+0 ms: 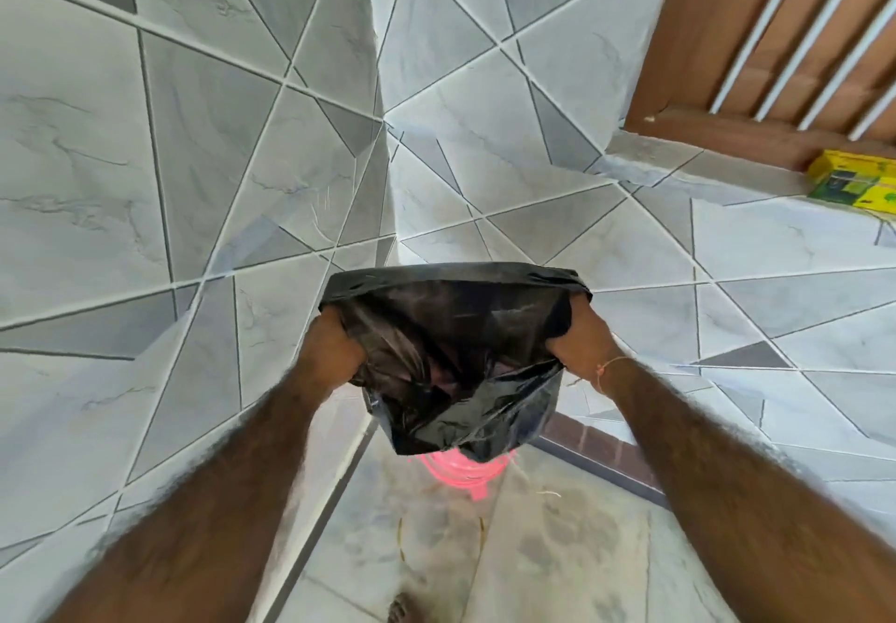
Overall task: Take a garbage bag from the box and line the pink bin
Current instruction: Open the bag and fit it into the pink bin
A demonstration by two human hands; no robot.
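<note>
Head view: the left hand (332, 348) and right hand (582, 339) each clamp a grip on the rim of the crinkled black plastic garbage bag (451, 365), stretched open above the round pink plastic bin (456, 469) — lining step. Next, lower it in — cuff the rim.

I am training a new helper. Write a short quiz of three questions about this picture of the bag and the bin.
1. True or false: both hands grip the black bag.
2. Where is the pink bin? A) below the bag B) on the ledge
3. What colour is the box on the ledge?

Key: 1 true, left hand and right hand; 2 A; 3 yellow.
</note>
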